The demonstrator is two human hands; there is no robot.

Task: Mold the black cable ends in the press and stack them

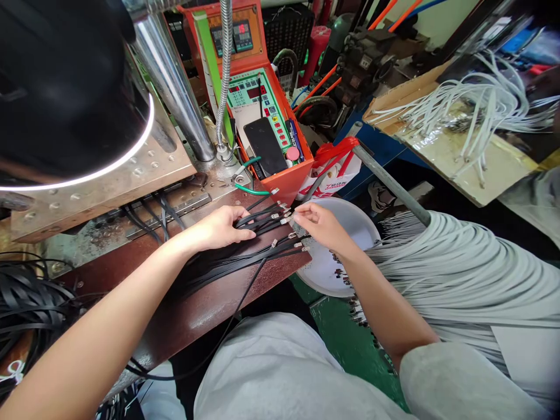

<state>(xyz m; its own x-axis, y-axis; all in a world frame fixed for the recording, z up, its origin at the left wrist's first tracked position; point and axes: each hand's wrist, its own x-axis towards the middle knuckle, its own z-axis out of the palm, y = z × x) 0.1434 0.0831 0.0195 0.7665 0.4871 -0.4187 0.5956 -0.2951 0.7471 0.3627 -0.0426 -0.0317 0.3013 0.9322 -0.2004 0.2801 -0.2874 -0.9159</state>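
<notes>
My left hand (227,226) rests on the bench with its fingers curled over a few flat black cables (266,222). Clear-and-metal plugs (285,220) tip these cables and point to the right. My right hand (321,226) has thumb and forefinger pinched at one of the plugs; its fingertips partly hide the contact. More black cables (219,267) lie in a bundle nearer my body, their plugs fanned out near the bench's right end. One loose black cable (251,286) hangs over the front edge.
A machine's metal block (100,195) and shiny column (175,87) stand at left. Behind the hands is an orange control box (280,189) with a phone (265,146) on it. A white basin (367,227) sits right of the brown bench (205,315). Grey cables (472,268) hang over a pole.
</notes>
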